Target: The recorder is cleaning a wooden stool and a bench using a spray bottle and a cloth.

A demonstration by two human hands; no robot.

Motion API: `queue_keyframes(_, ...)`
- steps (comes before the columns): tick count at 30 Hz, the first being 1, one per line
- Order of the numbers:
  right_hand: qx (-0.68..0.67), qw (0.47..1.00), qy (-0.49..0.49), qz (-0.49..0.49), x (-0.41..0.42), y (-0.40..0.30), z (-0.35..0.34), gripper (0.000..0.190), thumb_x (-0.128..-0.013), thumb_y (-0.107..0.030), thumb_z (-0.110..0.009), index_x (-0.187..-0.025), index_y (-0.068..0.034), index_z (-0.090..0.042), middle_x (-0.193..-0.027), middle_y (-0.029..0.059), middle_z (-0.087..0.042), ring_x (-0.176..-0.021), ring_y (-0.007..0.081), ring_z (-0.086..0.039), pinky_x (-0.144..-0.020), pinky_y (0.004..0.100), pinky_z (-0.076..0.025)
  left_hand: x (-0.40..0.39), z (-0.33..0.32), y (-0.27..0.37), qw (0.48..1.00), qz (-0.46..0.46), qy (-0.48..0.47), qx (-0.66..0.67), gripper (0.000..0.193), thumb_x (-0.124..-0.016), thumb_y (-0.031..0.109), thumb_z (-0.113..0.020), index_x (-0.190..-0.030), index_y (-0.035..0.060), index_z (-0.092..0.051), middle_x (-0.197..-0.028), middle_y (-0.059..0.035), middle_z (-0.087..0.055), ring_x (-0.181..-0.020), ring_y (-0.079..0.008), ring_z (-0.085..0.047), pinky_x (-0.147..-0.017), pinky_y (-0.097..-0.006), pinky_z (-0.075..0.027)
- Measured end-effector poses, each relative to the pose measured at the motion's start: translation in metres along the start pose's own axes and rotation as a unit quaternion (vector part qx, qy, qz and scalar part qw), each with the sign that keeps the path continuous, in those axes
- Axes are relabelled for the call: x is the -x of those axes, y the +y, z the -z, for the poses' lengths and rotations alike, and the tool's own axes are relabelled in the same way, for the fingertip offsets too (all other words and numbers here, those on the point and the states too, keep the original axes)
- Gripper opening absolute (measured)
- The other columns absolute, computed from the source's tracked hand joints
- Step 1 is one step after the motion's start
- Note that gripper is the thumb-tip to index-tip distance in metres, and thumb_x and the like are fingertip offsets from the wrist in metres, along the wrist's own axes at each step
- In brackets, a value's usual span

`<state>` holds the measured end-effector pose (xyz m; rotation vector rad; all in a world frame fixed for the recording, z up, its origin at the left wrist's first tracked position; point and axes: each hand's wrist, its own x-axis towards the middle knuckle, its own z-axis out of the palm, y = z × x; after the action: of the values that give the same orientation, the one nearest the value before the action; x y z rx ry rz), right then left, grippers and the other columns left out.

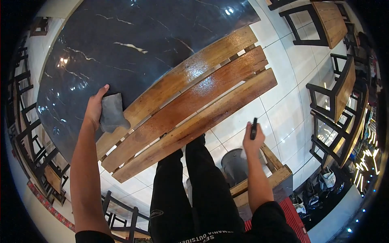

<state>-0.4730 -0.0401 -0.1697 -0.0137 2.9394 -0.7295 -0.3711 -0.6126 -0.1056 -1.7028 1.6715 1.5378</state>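
Note:
My left hand (96,104) holds a folded grey cloth (111,111) over the near-left corner of a dark marble-patterned tabletop (121,70). The cloth's lower end hangs over the edge of a slatted wooden bench (188,112), and its folds hide most of my fingers. Three brown planks make up the bench seat, with gaps between them; the upper two have a glossy, wet-looking sheen at mid-length. Off the bench's near side, above the floor, my right hand (254,141) grips a small black object (253,129). A whitish part shows below that fist; what the object is cannot be settled.
A grey bucket (235,165) stands right of my legs, by a wood-framed piece of furniture (278,176). Black-framed stools with wooden tops (329,24) line the right side. Dark chairs (29,127) crowd the left, and another (121,212) stands behind. White tiles (285,103) cover the floor.

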Motion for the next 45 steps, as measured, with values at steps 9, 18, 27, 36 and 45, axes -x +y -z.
queue_keyframes(9,0.041,0.995,0.014,0.094,-0.03,-0.042,-0.006,0.031,-0.103,-0.026,-0.074,-0.086,-0.003,-0.065,-0.066,0.0146,-0.061,-0.056,0.0256,-0.059,-0.055,0.0422,-0.045,0.006,-0.004,0.006,0.999,0.008,0.031,0.006,0.065,-0.092,0.065,-0.072,-0.091,0.0003,-0.076,-0.082,-0.0113,-0.072,-0.072,-0.0242,-0.069,-0.075,-0.0376,-0.056)
queue_keyframes(18,-0.454,0.882,-0.117,0.039,-0.038,-0.246,-0.002,0.019,-0.101,-0.017,-0.074,-0.103,0.001,-0.07,-0.088,0.0058,-0.069,-0.078,0.0115,-0.063,-0.07,0.0279,-0.05,0.003,0.002,0.002,0.999,0.0,0.034,-0.007,0.064,-0.091,0.063,-0.074,-0.089,-0.001,-0.077,-0.08,-0.0111,-0.072,-0.071,-0.0227,-0.069,-0.073,-0.0374,-0.055)
queue_keyframes(27,-0.537,0.788,-0.077,0.29,-0.125,-0.421,-0.06,0.051,-0.09,-0.028,-0.091,-0.128,-0.005,-0.067,-0.112,0.0118,-0.069,-0.1,0.0267,-0.072,-0.085,0.0391,-0.055,0.002,0.0,0.001,1.0,-0.01,0.027,0.006,0.063,-0.091,0.061,-0.075,-0.087,-0.0019,-0.076,-0.079,-0.011,-0.072,-0.069,-0.0227,-0.069,-0.07,-0.0368,-0.055)
queue_keyframes(36,-0.402,0.856,-0.085,0.313,-0.151,-0.431,-0.091,0.091,-0.083,-0.019,-0.091,-0.158,-0.005,-0.041,-0.141,0.0265,-0.058,-0.136,0.0471,-0.05,-0.116,0.0561,-0.041,0.003,-0.005,0.005,0.998,-0.046,0.034,-0.033,0.073,-0.091,0.063,-0.075,-0.107,-0.0086,-0.078,-0.098,-0.0121,-0.076,-0.087,-0.0216,-0.07,-0.085,-0.0367,-0.054)
queue_keyframes(45,-0.368,0.877,-0.123,0.283,-0.145,-0.395,-0.058,0.117,-0.083,-0.027,-0.093,-0.17,-0.01,-0.017,-0.171,0.0329,-0.021,-0.16,0.0525,-0.023,-0.131,0.0563,-0.027,-0.011,0.006,-0.013,0.997,-0.064,-0.007,0.041,0.073,-0.093,0.058,-0.076,-0.124,-0.0081,-0.073,-0.116,-0.0145,-0.073,-0.105,-0.0255,-0.068,-0.097,-0.0396,-0.052)
